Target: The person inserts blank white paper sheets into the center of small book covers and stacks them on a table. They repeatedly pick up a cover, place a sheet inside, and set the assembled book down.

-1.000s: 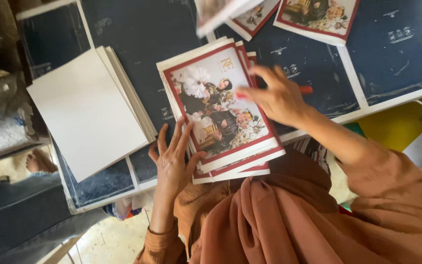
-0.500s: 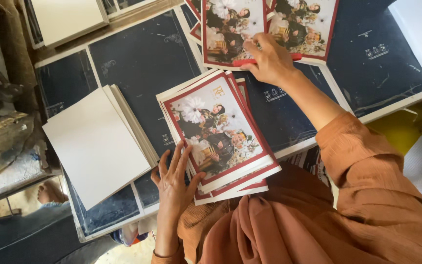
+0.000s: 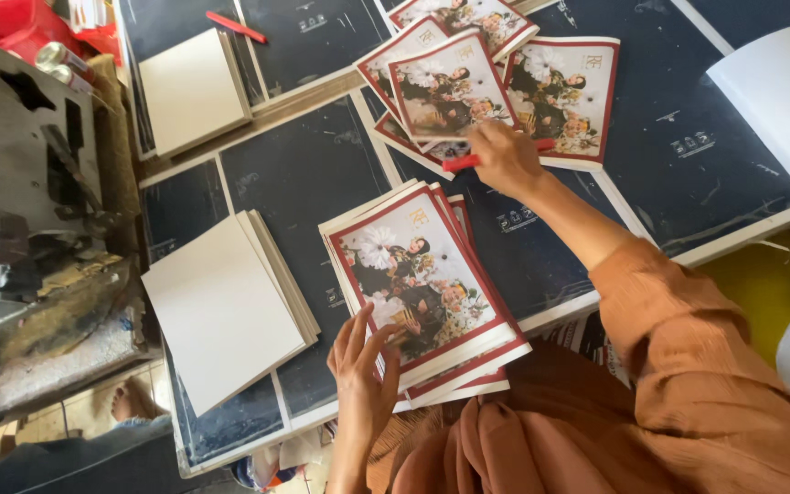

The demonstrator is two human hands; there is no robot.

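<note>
Left fingers (image 3: 358, 343) spread on printed stack (image 3: 418, 284), right fingers (image 3: 496, 151) seemingly gripping red pen (image 3: 468, 161)

Stack of blank white sheets (image 3: 226, 306) near left on dark worktop (image 3: 304, 174), smaller white stack (image 3: 192, 90) far left, grey metal machine (image 3: 25, 155) at left edge, white sheets (image 3: 779, 101) far right

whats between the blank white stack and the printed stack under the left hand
Only bare dark table surface separates the blank white stack from the printed stack in the head view.
</note>
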